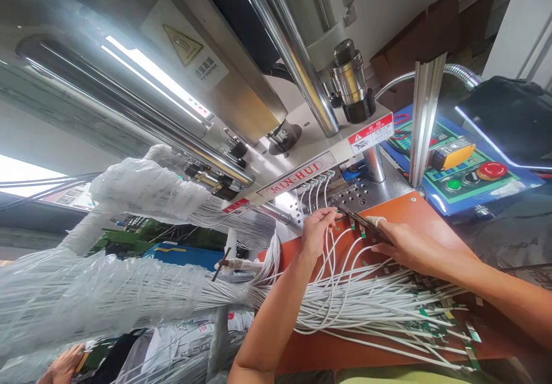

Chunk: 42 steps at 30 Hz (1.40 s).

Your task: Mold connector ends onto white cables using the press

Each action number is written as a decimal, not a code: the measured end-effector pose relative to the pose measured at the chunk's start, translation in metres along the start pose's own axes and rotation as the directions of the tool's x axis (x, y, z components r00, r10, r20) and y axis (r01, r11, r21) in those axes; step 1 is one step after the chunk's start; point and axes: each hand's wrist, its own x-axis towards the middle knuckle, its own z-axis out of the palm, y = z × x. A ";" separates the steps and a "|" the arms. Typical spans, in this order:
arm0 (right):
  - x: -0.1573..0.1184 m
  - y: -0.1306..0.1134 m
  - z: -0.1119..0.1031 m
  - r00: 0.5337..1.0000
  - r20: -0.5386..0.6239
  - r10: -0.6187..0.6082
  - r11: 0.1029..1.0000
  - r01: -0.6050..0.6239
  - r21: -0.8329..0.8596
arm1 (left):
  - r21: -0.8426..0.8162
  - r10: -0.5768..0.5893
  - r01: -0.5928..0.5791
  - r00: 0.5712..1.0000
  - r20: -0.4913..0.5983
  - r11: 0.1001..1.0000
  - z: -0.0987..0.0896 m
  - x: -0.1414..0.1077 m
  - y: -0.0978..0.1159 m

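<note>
My left hand (318, 233) pinches the end of a white cable near the front edge of the machine's bed. My right hand (403, 247) is closed around a slim, dark metal hand tool that looks like pliers (360, 218), its tip pointing toward my left fingers. Beneath the tool, a few cable ends with small green connector boards (352, 223) lie on the orange-brown table (399, 214). Several white cables (318, 194) run into the gap under the press plate. A thick spread of white cables (345, 300) with green-tipped ends covers the table below my hands.
The press plate marked MIN-HUI (297, 177) and its steel columns (297, 45) stand overhead. At right is a blue control panel (474, 171) with a red stop button (493, 171). Plastic-wrapped cable bundles (107, 298) fill the left. Another person's hand (69, 364) shows at lower left.
</note>
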 end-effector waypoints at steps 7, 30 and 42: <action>-0.001 -0.004 -0.006 0.998 0.054 0.033 0.999 -0.034 0.025 | 0.507 0.286 -0.314 0.949 0.136 0.803 -0.001 -0.014 -0.014; -0.003 -0.006 0.001 0.995 0.104 0.012 0.910 0.032 -0.414 | 0.619 0.446 -0.452 0.877 0.177 0.643 0.012 -0.006 -0.016; 0.028 -0.027 -0.013 0.997 0.074 0.002 0.633 0.056 -0.773 | 0.548 0.458 -0.442 0.881 0.119 0.710 -0.009 -0.003 0.003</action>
